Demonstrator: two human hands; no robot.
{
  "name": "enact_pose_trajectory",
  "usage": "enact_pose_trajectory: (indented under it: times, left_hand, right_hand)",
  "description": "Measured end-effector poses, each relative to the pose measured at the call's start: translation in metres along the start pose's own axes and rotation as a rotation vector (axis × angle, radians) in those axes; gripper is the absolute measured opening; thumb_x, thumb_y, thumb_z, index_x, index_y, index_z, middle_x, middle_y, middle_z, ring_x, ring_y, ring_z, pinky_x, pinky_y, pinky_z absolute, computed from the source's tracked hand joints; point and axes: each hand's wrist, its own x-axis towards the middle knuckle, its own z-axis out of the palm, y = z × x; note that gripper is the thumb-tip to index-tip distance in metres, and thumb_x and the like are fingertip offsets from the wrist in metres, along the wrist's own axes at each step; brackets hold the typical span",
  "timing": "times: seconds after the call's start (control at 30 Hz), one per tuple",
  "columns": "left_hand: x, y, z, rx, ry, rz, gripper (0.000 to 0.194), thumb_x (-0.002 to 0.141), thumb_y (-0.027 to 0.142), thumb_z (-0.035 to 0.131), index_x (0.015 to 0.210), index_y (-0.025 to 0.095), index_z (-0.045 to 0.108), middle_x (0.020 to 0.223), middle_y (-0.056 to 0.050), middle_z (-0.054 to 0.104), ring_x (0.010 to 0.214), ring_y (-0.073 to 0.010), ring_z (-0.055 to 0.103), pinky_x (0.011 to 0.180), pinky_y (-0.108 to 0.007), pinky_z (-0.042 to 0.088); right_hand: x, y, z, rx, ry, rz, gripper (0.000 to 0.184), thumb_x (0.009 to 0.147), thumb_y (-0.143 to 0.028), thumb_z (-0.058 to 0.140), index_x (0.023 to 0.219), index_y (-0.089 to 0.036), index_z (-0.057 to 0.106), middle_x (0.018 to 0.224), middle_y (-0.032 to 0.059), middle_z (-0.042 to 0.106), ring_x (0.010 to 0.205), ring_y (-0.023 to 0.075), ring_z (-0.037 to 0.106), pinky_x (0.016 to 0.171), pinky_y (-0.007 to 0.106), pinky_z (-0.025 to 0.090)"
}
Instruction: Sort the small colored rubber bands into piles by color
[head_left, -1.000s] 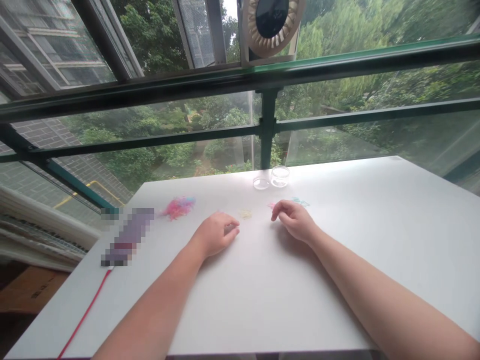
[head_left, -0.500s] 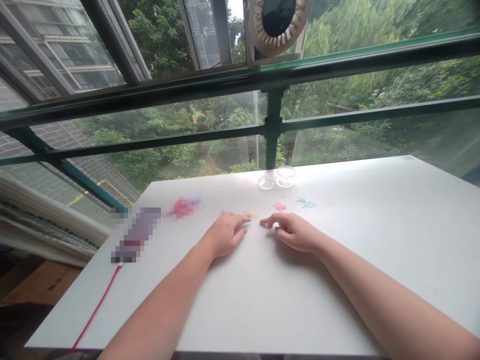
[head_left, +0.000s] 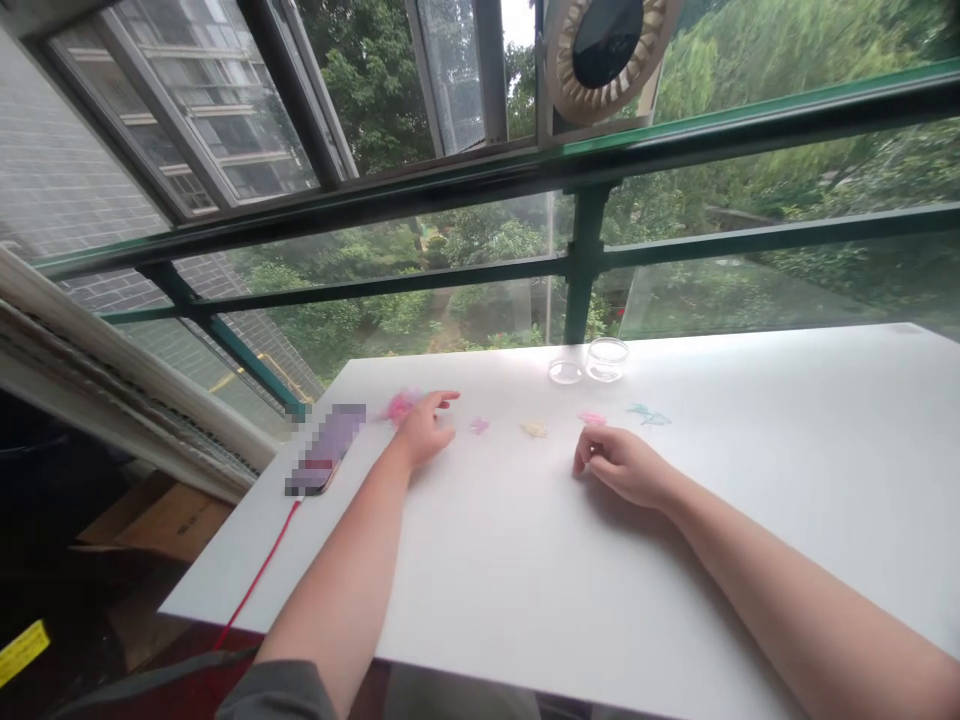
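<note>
My left hand [head_left: 424,430] reaches over the mixed pile of small coloured bands [head_left: 397,405], which look like little rubber bands, and partly hides it. Its fingers are apart, with nothing visible between them. My right hand [head_left: 619,465] rests low over the table with fingers curled in, just in front of a small pink cluster [head_left: 592,418]; anything at its fingertips is too small to see. Between the hands lie a purple cluster [head_left: 479,426] and a pale yellow cluster [head_left: 535,429]. A light-blue cluster [head_left: 651,414] lies beyond my right hand.
A clear round container [head_left: 606,365] and a shallow clear dish or lid [head_left: 565,372] stand near the far edge of the white table [head_left: 480,560]. A phone [head_left: 330,445] with a red cable [head_left: 259,575] lies on the left. A green railing [head_left: 585,250] runs behind.
My left hand has moved left from beside the yellow cluster to the mixed pile. My right hand stretched its index finger toward the yellow cluster, then drew back and curled. The view has swung left.
</note>
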Motion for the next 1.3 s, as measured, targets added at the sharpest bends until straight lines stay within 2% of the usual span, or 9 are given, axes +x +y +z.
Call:
enact_pose_trajectory:
  times: [0.07,0.13,0.27,0.53,0.87,1.13,1.23,1.3]
  left_hand:
    - [-0.002,0.002,0.004,0.035,-0.137,0.086,0.054,0.062,0.011,0.055,0.115,0.017,0.058,0.119,-0.009,0.060,0.107,-0.0231,0.056,0.091,-0.035,0.047]
    - [-0.003,0.006,0.011,0.051,-0.185,0.137,0.047,0.065,0.015,0.059,0.112,0.017,0.060,0.117,-0.009,0.061,0.108,-0.0237,0.055,0.097,-0.037,0.043]
    - [0.000,0.012,0.018,0.066,-0.156,0.152,0.033,0.073,0.023,0.058,0.106,0.018,0.064,0.105,-0.009,0.065,0.100,-0.0216,0.058,0.093,-0.036,0.046]
    - [-0.001,0.013,0.021,0.115,-0.146,0.171,0.029,0.075,0.032,0.060,0.100,0.020,0.067,0.106,-0.008,0.062,0.100,-0.0226,0.057,0.094,-0.037,0.044]
    - [0.003,0.013,0.027,0.075,-0.103,0.110,0.018,0.077,0.025,0.055,0.090,0.017,0.066,0.090,-0.006,0.066,0.084,-0.0179,0.061,0.080,-0.031,0.050]
    - [0.002,0.011,0.028,0.005,-0.020,0.046,0.020,0.075,0.022,0.055,0.093,0.019,0.066,0.096,-0.004,0.069,0.086,-0.0168,0.063,0.080,-0.029,0.050]
    - [0.002,0.009,0.023,-0.037,0.088,0.030,0.021,0.076,0.020,0.052,0.092,0.019,0.066,0.096,-0.004,0.070,0.088,-0.0169,0.063,0.080,-0.029,0.049]
    - [0.003,0.005,0.014,-0.083,0.231,0.008,0.021,0.076,0.019,0.050,0.088,0.018,0.067,0.090,-0.004,0.070,0.084,-0.0162,0.063,0.076,-0.028,0.049]
  right_hand:
    - [0.000,0.001,0.000,-0.004,-0.009,0.006,0.016,0.064,-0.008,0.040,0.065,-0.020,0.051,0.070,-0.0004,0.067,0.056,0.0132,0.052,0.057,0.026,0.039]
    - [0.000,0.002,0.000,-0.015,-0.013,0.008,0.015,0.064,-0.008,0.040,0.065,-0.020,0.050,0.070,-0.0004,0.067,0.056,0.0133,0.051,0.057,0.026,0.039]
    - [0.001,0.001,-0.001,-0.041,-0.013,-0.003,0.015,0.064,-0.008,0.040,0.065,-0.020,0.049,0.070,-0.0008,0.067,0.057,0.0133,0.051,0.057,0.025,0.038]
    - [0.001,0.000,0.000,-0.060,-0.010,0.001,0.017,0.064,-0.008,0.039,0.066,-0.020,0.051,0.070,-0.0006,0.067,0.061,0.0141,0.053,0.058,0.025,0.039]
    - [0.002,0.000,0.000,-0.089,-0.006,0.004,0.018,0.064,-0.008,0.039,0.065,-0.020,0.052,0.067,-0.0012,0.065,0.056,0.0128,0.050,0.056,0.025,0.037]
    - [0.002,0.003,-0.001,-0.117,-0.019,-0.004,0.018,0.066,-0.009,0.039,0.066,-0.020,0.054,0.067,-0.0007,0.065,0.058,0.0140,0.052,0.057,0.026,0.039]
    - [0.002,0.004,-0.001,-0.120,-0.013,-0.022,0.018,0.065,-0.010,0.040,0.066,-0.021,0.054,0.068,-0.0004,0.065,0.059,0.0154,0.054,0.059,0.027,0.042]
    - [0.002,0.005,-0.002,-0.132,0.003,-0.041,0.018,0.065,-0.010,0.041,0.066,-0.022,0.055,0.066,-0.0002,0.065,0.062,0.0169,0.057,0.063,0.029,0.044]
